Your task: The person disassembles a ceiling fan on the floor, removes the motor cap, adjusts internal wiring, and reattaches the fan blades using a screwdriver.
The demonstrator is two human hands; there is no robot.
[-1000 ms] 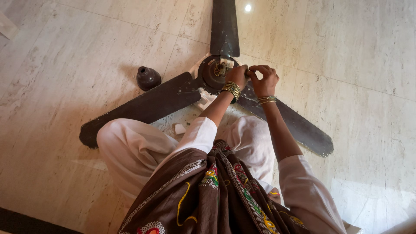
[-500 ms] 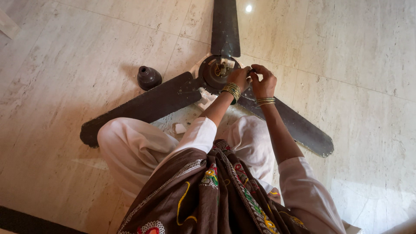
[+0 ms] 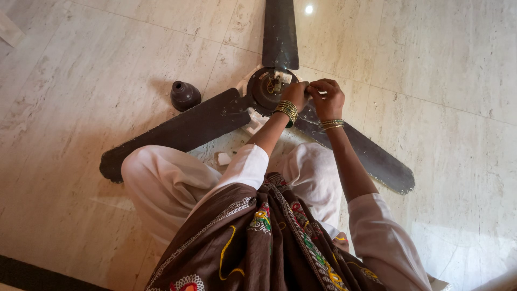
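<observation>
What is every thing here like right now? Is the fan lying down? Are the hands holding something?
Ceiling fan: lying flat on the floor, three blades spread out.
Fan hub: open on top, wires showing.
Dark cup-shaped cover: off the fan, standing on the floor beside it.
Left hand: at the hub, fingers pinched together.
Right hand: beside the left, fingers curled; what they grip is too small to tell.

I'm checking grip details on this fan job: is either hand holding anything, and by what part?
It cannot be told. Both the left hand and the right hand pinch together beside the fan hub; anything between the fingertips is too small to see.
</observation>
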